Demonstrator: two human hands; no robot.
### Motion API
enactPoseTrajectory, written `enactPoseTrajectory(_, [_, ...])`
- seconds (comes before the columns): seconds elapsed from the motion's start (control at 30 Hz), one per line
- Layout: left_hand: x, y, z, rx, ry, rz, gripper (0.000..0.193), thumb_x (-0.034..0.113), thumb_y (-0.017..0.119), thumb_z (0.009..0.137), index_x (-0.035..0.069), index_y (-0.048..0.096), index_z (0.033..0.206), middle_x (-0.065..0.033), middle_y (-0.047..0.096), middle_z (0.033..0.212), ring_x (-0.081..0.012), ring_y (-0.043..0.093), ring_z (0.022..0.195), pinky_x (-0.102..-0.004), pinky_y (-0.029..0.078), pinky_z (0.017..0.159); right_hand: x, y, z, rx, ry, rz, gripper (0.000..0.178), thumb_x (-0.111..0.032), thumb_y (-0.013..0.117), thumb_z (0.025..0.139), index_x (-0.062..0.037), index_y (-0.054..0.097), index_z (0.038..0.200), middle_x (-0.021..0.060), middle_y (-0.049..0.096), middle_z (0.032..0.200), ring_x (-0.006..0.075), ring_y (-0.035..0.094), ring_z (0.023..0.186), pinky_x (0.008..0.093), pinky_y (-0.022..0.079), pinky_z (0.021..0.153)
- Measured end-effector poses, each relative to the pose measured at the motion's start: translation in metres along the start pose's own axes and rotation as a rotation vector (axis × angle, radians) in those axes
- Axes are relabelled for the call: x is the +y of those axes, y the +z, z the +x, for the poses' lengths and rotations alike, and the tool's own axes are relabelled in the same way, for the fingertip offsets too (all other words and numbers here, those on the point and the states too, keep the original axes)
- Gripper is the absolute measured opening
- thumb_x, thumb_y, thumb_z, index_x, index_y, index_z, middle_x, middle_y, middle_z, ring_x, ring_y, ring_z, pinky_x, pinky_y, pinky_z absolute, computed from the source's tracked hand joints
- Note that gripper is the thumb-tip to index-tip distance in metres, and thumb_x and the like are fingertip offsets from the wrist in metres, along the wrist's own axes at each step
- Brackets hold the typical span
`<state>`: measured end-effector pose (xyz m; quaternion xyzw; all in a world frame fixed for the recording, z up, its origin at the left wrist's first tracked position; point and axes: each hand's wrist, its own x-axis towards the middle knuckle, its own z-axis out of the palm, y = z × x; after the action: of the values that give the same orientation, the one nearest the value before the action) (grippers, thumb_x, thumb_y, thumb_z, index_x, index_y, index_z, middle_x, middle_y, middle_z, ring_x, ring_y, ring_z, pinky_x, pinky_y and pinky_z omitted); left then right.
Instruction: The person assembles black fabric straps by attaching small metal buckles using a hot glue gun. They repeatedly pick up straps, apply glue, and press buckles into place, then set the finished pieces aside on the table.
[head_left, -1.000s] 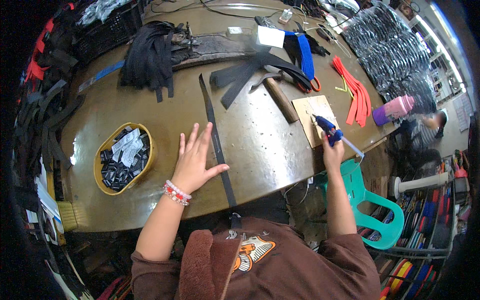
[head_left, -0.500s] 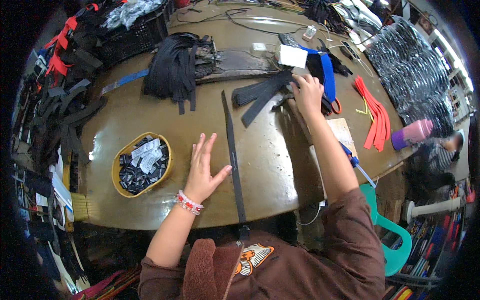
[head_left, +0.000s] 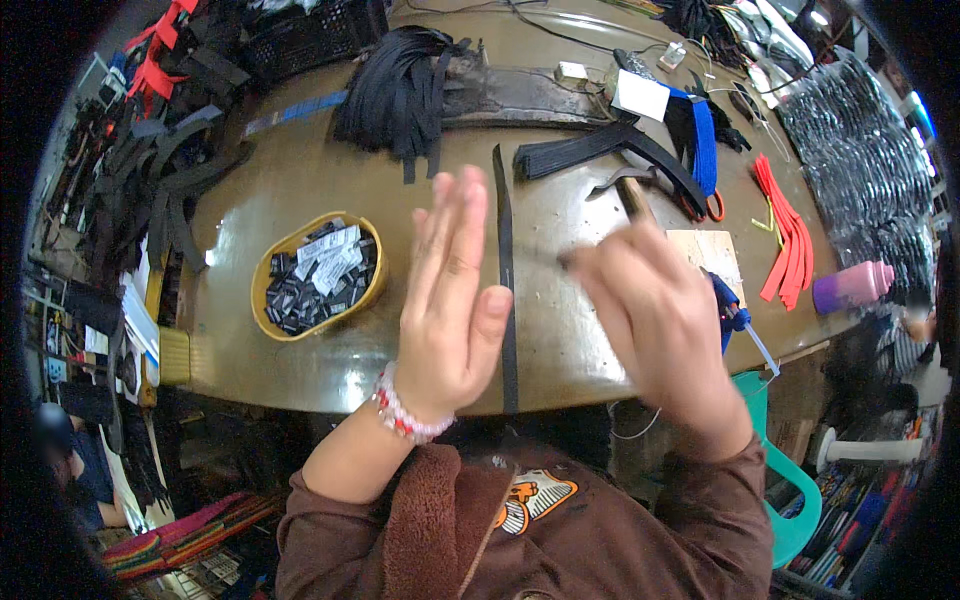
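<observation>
- Centrally, a long black strap (head_left: 511, 360) lies flat on the worktop (head_left: 560, 350), running from the near edge away from the person, between the two hands.
- The left hand (head_left: 450, 300) is raised beside it, palm turned inward, fingers straight and close together, thumb apart; it has hold of nothing, and the thumb overlaps the strap in view.
- The right hand (head_left: 660, 310) is blurred, its fingers partly bent. A dark smudge shows at its fingertips; whether it grips anything cannot be told.
- Left of the left hand stands an oval yellow basket (head_left: 379, 272), well filled with small black pieces (head_left: 305, 297); white paper slips (head_left: 335, 262) lie on top of them.
- Beyond the strap are a heap of black straps (head_left: 392, 95) and a second black bundle (head_left: 570, 150); right of the right hand, a blue glue gun (head_left: 728, 305) sits beside a pale board (head_left: 705, 248).
- Half a second ago the right hand was out by the second bundle; it has come back toward the body. A second ago it held the glue gun. The left hand has lifted and drawn its fingers together. The basket's contents look unchanged.
</observation>
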<state>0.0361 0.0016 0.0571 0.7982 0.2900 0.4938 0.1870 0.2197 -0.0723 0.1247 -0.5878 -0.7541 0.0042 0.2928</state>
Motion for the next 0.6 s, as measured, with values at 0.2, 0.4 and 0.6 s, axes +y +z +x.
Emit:
enactPoseTrajectory(0.2, [-0.022, 0.012, -0.021, -0.323, -0.269, 0.132, 0.020, 0.023, 0.061, 0.087, 0.003, 0.060, 0.081, -0.0124, 0.061, 0.076, -0.0308, 0.060, 0.067, -0.0390, 0.048, 0.061, 0.026, 0.089, -0.018, -0.151, 0.453, 0.303, 0.014, -0.011, 0.062, 0.083, 0.0014, 0.065, 0.088, 0.0198, 0.057, 0.081, 0.0383, 0.058, 0.075, 0.0424, 0.046, 0.069])
enactPoseTrajectory(0.4, [-0.077, 0.042, -0.050, -0.300, -0.339, 0.132, 0.019, 0.021, 0.066, 0.083, 0.003, 0.062, 0.082, -0.0132, 0.061, 0.077, -0.0285, 0.061, 0.070, -0.0363, 0.048, 0.062, 0.060, 0.152, -0.042, -0.010, 0.380, 0.279, 0.019, -0.011, 0.061, 0.083, -0.0083, 0.064, 0.102, 0.0171, 0.059, 0.089, 0.0367, 0.060, 0.082, 0.0416, 0.049, 0.072])
enactPoseTrajectory(0.6, [-0.071, 0.042, -0.049, -0.413, -0.250, 0.306, 0.015, 0.016, 0.064, 0.081, 0.007, 0.063, 0.093, -0.0092, 0.061, 0.091, -0.0258, 0.058, 0.081, -0.0364, 0.047, 0.069, 0.054, 0.153, -0.038, -0.132, 0.390, 0.094, 0.018, -0.012, 0.062, 0.082, -0.0122, 0.064, 0.100, 0.0154, 0.057, 0.100, 0.0344, 0.059, 0.088, 0.0408, 0.049, 0.072])
